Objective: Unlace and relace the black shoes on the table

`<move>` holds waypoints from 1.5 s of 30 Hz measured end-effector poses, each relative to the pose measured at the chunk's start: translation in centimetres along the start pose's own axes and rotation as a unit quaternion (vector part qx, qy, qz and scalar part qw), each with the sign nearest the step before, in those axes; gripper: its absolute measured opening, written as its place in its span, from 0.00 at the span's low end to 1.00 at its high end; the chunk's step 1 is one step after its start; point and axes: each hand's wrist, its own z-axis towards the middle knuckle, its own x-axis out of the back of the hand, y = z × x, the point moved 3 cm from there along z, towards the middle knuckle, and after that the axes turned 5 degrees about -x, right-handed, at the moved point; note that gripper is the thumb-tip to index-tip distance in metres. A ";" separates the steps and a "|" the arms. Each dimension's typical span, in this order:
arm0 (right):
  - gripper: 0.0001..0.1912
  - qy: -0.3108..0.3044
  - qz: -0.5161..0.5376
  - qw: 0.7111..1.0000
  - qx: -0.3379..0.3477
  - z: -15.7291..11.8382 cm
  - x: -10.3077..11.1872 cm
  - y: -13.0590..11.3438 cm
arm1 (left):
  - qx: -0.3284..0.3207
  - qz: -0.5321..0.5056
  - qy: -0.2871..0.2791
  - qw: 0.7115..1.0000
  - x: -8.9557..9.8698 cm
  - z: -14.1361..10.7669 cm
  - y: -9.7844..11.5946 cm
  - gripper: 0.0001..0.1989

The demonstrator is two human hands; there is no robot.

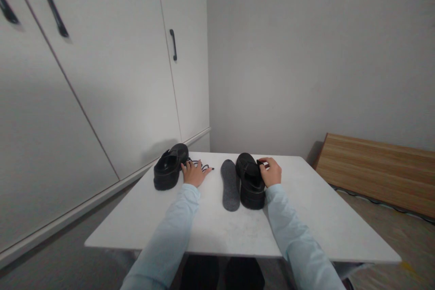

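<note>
Two black shoes stand on the white table, toes pointing away: the left shoe [167, 173] near the far left corner, the right shoe [252, 195] right of centre. A grey insole [230, 188] lies flat just left of the right shoe. My left hand [193, 174] rests with spread fingers over black laces [205, 167] beside the left shoe. At the right shoe's opening, my right hand [271, 172] pinches a small black part at its right side, which looks like the shoe's tongue or flap.
White cabinets [136, 77] with black handles rise on the left, and a grey wall [306, 54] stands behind the table [306, 217]. A wood-grained board [377, 167] leans at the right, with a cable along its lower edge.
</note>
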 end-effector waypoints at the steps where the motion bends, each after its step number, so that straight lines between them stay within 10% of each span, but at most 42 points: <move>1: 0.12 0.001 -0.002 1.000 0.003 0.0 0.0 0.0 | -0.009 -0.005 -0.008 1.000 -0.3 -0.1 0.1 0.38; 9: 0.12 0.000 0.009 1.000 0.006 0.0 0.0 -0.1 | -0.110 -0.080 -0.036 0.990 0.1 -0.3 2.4 0.17; 23: 0.12 -0.002 0.001 1.000 0.004 0.0 0.1 -0.2 | -0.231 -0.343 -0.057 0.909 0.6 -0.5 4.4 0.19; 30: 0.13 -0.007 0.007 1.000 0.001 0.0 -0.1 0.1 | -0.173 -0.495 -0.115 0.844 1.0 -1.0 5.3 0.22; 40: 0.13 -0.006 0.010 1.000 0.004 0.0 -0.1 0.0 | -0.005 -0.460 0.039 0.887 2.6 0.6 1.4 0.13; 45: 0.13 -0.007 0.006 1.000 0.004 0.0 -0.1 0.0 | -0.001 -0.441 0.028 0.897 3.0 0.1 2.2 0.12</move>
